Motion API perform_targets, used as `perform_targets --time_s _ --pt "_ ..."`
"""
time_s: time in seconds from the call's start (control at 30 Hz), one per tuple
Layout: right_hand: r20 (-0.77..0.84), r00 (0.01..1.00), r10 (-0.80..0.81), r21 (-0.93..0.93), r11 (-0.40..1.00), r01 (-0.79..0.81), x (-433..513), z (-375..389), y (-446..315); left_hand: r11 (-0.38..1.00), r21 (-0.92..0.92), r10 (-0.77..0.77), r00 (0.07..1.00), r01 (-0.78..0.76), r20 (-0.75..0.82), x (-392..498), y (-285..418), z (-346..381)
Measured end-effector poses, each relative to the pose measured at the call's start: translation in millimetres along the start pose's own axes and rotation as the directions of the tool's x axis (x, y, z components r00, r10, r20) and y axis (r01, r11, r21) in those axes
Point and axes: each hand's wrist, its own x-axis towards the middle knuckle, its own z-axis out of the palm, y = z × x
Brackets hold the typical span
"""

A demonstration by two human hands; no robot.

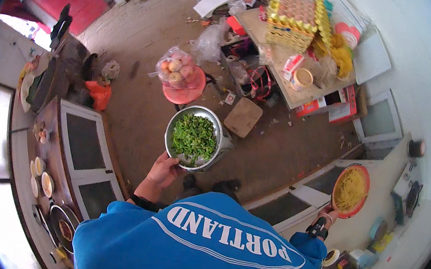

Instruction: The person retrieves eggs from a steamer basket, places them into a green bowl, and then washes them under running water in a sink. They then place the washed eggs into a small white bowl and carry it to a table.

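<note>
My left hand (164, 171) grips the near rim of a round metal bowl (218, 137), thumb over the edge. Chopped green vegetables (194, 137) cover most of its bottom. Whether the bowl also rests on something below cannot be seen. Off to the right, my right hand (327, 216) has hold of the near edge of a red-rimmed dish (365, 182). Pale yellow shreds of food (350, 189) fill that dish, which is over the white counter (385, 175); any contact with the counter is unclear.
Ahead stands a red stool (184, 93) carrying a plastic bag of fruit (177, 67). A low table (283, 90) holds stacked egg trays (292, 17). A gas stove (408, 188) sits far right. Left is a wooden cabinet (56, 178) with small bowls (47, 184) and a pan (62, 224).
</note>
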Motion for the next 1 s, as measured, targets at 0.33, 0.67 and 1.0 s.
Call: perform_targets --time_s 0.33,0.67,1.0 --pt "0.288 0.958 -0.003 -0.18 0.982 0.058 -181.2 51.7 84.8 0.96 -0.199 0.154 0.967 -0.195 -0.202 -55.4 67.5 -164.5" --pt "0.484 0.862 0.153 -0.436 0.896 0.086 -294.8 92.8 181.8 0.883 -0.197 0.3 0.835 -0.426 -0.461 -116.5 114.6 -263.6" --pt "0.769 0.545 0.334 -0.515 0.828 0.22 -368.1 135.9 269.7 0.83 -0.162 0.299 0.672 -0.533 -0.677 -195.7 114.5 -268.0"
